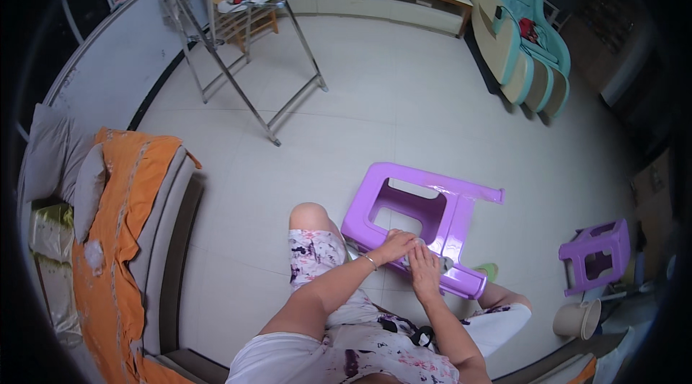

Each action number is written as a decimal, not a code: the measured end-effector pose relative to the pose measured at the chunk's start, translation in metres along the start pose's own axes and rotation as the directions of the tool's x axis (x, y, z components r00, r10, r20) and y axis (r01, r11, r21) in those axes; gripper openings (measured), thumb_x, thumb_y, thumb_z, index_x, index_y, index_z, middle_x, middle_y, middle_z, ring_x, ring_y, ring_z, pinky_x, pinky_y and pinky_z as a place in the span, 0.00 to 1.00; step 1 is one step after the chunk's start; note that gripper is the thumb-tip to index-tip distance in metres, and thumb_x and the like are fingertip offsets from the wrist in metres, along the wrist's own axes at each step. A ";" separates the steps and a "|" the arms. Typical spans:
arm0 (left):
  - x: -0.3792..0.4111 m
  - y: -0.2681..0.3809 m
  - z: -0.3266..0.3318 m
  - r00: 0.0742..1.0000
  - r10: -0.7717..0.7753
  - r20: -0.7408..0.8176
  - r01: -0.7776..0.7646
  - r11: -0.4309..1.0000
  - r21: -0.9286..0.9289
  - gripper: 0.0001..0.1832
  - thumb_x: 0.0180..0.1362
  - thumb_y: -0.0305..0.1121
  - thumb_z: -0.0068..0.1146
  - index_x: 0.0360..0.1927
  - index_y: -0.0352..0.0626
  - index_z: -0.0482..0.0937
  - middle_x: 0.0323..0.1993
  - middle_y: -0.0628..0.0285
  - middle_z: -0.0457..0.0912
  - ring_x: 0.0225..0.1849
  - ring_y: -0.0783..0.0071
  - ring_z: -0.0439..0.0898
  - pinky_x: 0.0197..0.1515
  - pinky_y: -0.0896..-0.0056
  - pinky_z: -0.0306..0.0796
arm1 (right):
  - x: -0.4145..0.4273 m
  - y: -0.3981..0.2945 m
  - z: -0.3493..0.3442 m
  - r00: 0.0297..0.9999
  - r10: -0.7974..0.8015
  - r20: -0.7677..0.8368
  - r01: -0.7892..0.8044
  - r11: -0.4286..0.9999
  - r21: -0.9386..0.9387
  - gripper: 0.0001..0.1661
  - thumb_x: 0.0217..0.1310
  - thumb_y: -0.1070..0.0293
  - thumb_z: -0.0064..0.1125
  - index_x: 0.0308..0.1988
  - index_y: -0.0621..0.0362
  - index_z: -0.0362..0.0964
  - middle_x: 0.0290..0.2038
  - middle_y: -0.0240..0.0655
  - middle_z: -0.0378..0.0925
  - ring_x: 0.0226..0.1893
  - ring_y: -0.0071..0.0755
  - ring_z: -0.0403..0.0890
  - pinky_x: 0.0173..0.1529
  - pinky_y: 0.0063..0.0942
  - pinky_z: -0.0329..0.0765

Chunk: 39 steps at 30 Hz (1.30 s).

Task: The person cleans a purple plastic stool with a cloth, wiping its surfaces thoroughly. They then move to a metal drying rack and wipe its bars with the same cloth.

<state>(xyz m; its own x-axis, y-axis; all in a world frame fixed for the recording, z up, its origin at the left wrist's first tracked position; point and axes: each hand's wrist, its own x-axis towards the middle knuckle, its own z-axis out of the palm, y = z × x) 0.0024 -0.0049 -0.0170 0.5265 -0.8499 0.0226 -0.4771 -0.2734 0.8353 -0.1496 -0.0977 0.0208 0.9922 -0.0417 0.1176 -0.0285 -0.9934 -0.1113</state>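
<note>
A purple plastic stool (460, 222) lies tipped on its side across my lap, between my knees. My left hand (399, 247) rests on its near edge, fingers bent towards the other hand; whether it grips the stool or the cloth cannot be made out. My right hand (424, 273) is on a greyish cloth (446, 264), pressed against the near leg of the stool. The cloth is mostly hidden under the fingers. The fingertips of both hands nearly meet.
A sofa with an orange cover (124, 211) stands at left. Ahead is a metal folding rack (243, 86), with a low TV cabinet (357, 2) behind. A teal massage chair (519, 32) stands far right. Nearer are a second purple stool (597, 259) and a beige bucket (573, 319).
</note>
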 end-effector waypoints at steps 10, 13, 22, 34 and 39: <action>0.005 0.004 -0.012 0.982 -0.148 0.117 0.180 0.921 -0.346 0.23 0.64 0.46 0.46 0.52 0.36 0.75 0.47 0.52 0.80 0.51 0.66 0.76 0.55 0.70 0.67 | -0.025 0.052 -0.046 0.998 0.020 -0.051 -0.020 1.000 -0.007 0.28 0.54 0.75 0.43 0.58 0.55 0.63 0.61 0.42 0.63 0.61 0.46 0.64 0.57 0.43 0.62; 0.000 0.007 -0.016 0.996 -0.058 0.070 0.078 0.937 -0.340 0.24 0.65 0.45 0.46 0.53 0.35 0.74 0.48 0.56 0.79 0.51 0.68 0.75 0.56 0.72 0.66 | -0.033 0.074 -0.059 0.991 0.037 -0.128 -0.038 0.999 -0.008 0.26 0.51 0.78 0.47 0.53 0.56 0.67 0.57 0.42 0.67 0.57 0.47 0.68 0.55 0.42 0.66; 0.002 0.090 -0.052 0.984 -0.071 0.163 0.158 0.766 -0.623 0.34 0.62 0.49 0.49 0.68 0.50 0.54 0.61 0.54 0.66 0.58 0.66 0.68 0.54 0.66 0.67 | 0.012 0.064 -0.090 0.672 0.740 -0.038 -0.387 0.394 0.833 0.19 0.63 0.68 0.51 0.52 0.64 0.68 0.39 0.39 0.78 0.39 0.27 0.76 0.45 0.24 0.72; 0.024 0.057 -0.141 0.978 -0.198 0.057 0.119 0.315 -0.941 0.16 0.65 0.37 0.45 0.53 0.42 0.69 0.46 0.61 0.76 0.47 0.69 0.77 0.46 0.66 0.74 | 0.097 -0.020 -0.103 0.905 0.383 -0.186 -0.154 0.702 0.695 0.29 0.67 0.54 0.44 0.58 0.65 0.61 0.56 0.53 0.67 0.56 0.53 0.69 0.59 0.38 0.65; 0.025 -0.004 -0.210 0.831 -0.448 -0.329 -0.336 0.068 -0.940 0.18 0.65 0.38 0.44 0.54 0.38 0.65 0.47 0.48 0.74 0.49 0.58 0.75 0.52 0.59 0.73 | 0.104 -0.024 -0.034 0.931 0.365 -0.004 -0.303 0.780 0.547 0.27 0.63 0.57 0.49 0.54 0.66 0.65 0.50 0.56 0.71 0.52 0.55 0.71 0.56 0.40 0.68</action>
<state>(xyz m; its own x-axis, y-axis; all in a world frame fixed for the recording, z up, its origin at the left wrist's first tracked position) 0.1655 0.0695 0.0954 0.8831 -0.4355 -0.1745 0.4520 0.6901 0.5651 -0.0494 -0.0821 0.0696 0.9129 -0.4015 0.0733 -0.2564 -0.7040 -0.6623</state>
